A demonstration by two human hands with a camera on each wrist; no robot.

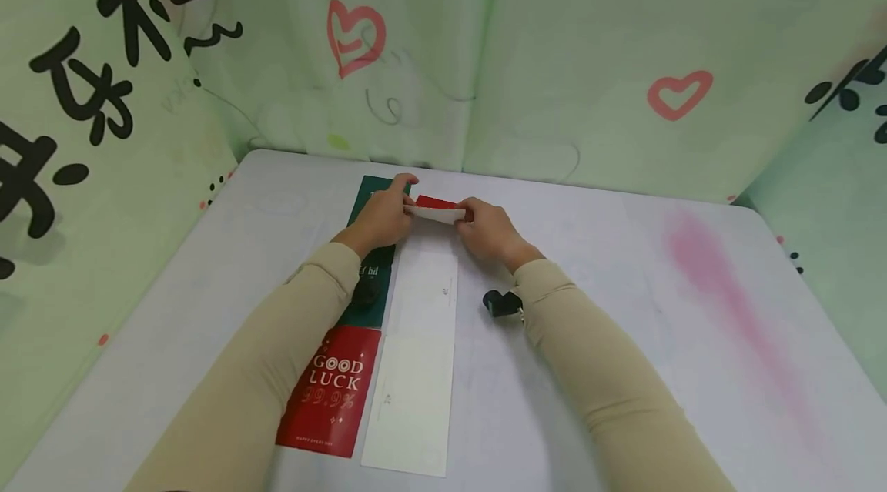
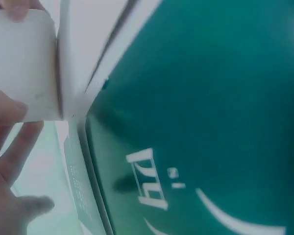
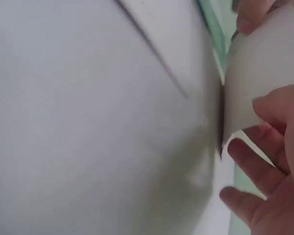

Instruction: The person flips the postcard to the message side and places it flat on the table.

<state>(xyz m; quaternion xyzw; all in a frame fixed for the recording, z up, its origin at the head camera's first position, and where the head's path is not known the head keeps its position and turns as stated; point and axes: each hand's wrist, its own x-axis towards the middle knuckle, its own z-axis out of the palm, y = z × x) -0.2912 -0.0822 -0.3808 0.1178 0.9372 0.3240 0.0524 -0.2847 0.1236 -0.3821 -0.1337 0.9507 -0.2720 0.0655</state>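
Note:
Both hands hold a bent white-faced card, with red showing along its far side in the head view. My left hand pinches its left end, the thumb on the white face and fingers behind it in the left wrist view. The right end is gripped by my right hand; in the right wrist view the thumb presses the curved white face and other fingers spread below. Under the left hand and forearm lies a green card with white lettering, partly covered. White paper panels run from beneath the held card towards me.
Nearer me lies a red GOOD LUCK card, partly under the left sleeve, beside a white panel. The white table has a pink smear at right. Green curtains with drawn hearts and black characters enclose it.

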